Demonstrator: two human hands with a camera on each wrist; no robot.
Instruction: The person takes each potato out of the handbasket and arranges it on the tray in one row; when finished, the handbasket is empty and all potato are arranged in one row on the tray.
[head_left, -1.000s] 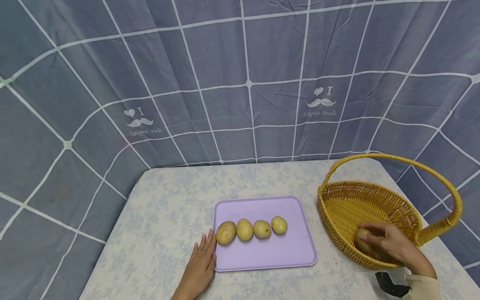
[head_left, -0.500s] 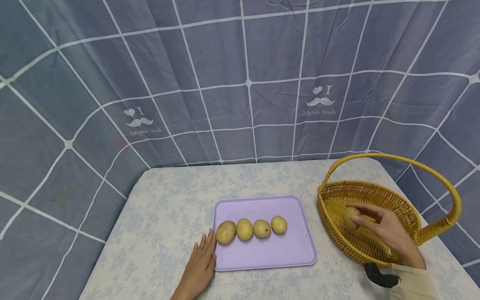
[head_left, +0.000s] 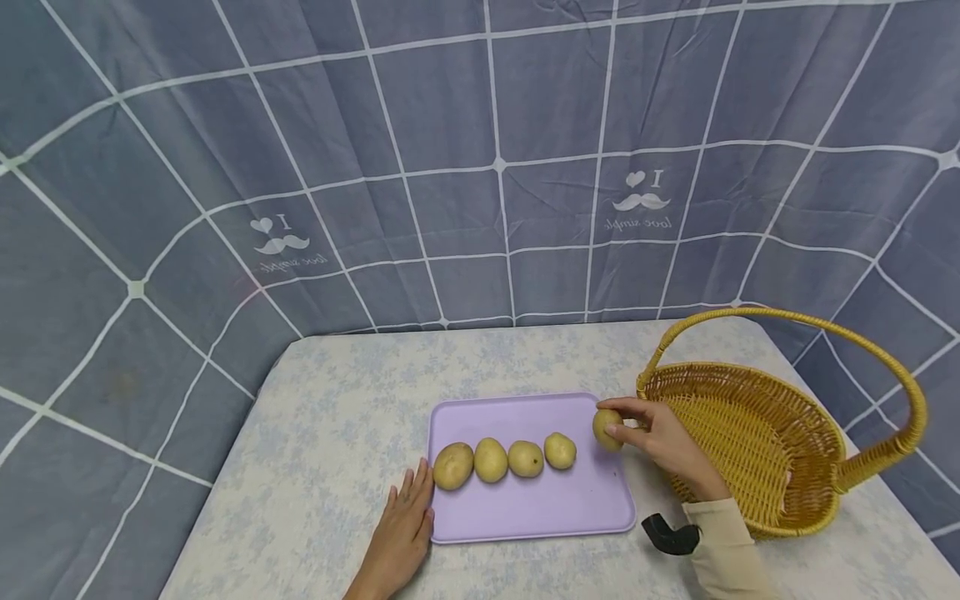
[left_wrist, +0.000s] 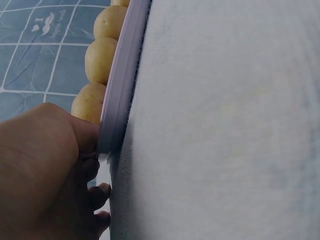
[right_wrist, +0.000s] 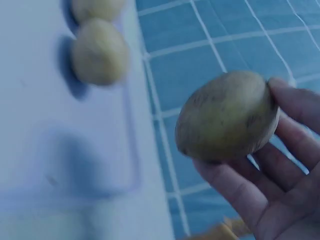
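Observation:
Between thumb and fingers, my right hand (head_left: 656, 437) grips a potato (head_left: 607, 429) above the right side of a lilac tray (head_left: 525, 508). The right wrist view shows that potato (right_wrist: 227, 117) held clear of the tray, its shadow falling on the tray. A row of several potatoes (head_left: 491, 460) lies across the tray, the biggest at the left end. With its fingers straight, my left hand (head_left: 397, 529) rests along the tray's left edge. In the left wrist view, the left thumb touches the tray's rim (left_wrist: 117, 95) near the end potato (left_wrist: 90, 103).
A yellow wicker basket (head_left: 731, 417) with a tall arched handle (head_left: 795, 315) stands right of the tray. A pale flowered cloth (head_left: 330, 417) covers the table. Blue-grey checked curtains (head_left: 555, 208) hang behind and at both sides.
My right hand has lifted the potato out of the basket and carried it left, over the tray's right side. The left hand has stayed at the tray's edge.

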